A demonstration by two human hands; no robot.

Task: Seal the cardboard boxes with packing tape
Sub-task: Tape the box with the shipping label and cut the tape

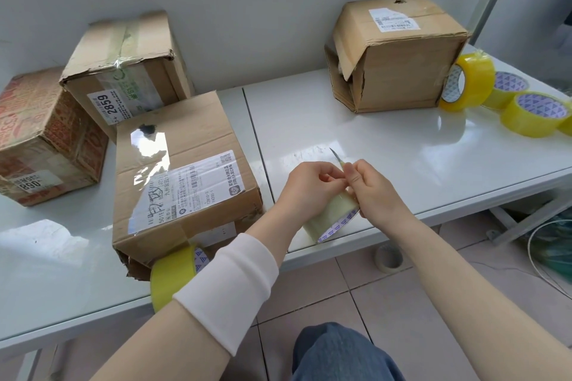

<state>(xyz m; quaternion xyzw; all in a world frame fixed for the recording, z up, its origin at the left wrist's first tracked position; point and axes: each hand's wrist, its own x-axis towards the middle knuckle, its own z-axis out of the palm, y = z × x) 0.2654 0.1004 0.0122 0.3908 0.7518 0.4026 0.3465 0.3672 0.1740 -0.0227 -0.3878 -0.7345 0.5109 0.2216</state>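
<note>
A left table (46, 257) and a right table (340, 120), both white, stand edge to edge. The left one carries a red-printed box (46, 139) at far left, a box marked 2859 (130, 71) behind it, and a labelled box (182, 170) whose near end is propped on a yellow tape roll (173, 272). At upper right sits an open-flapped box (402, 65), with three yellow rolls (507, 93) just beside it.

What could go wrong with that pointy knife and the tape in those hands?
1. The small pointed blade in the right hand sits beside the fingers of the left hand, so it might nick them.
2. The pale see-through tape roll is held over the white table's front edge; a slip could drop it.
3. The brown cardboard box seems to lean on a yellow tape roll and may slide.
</note>
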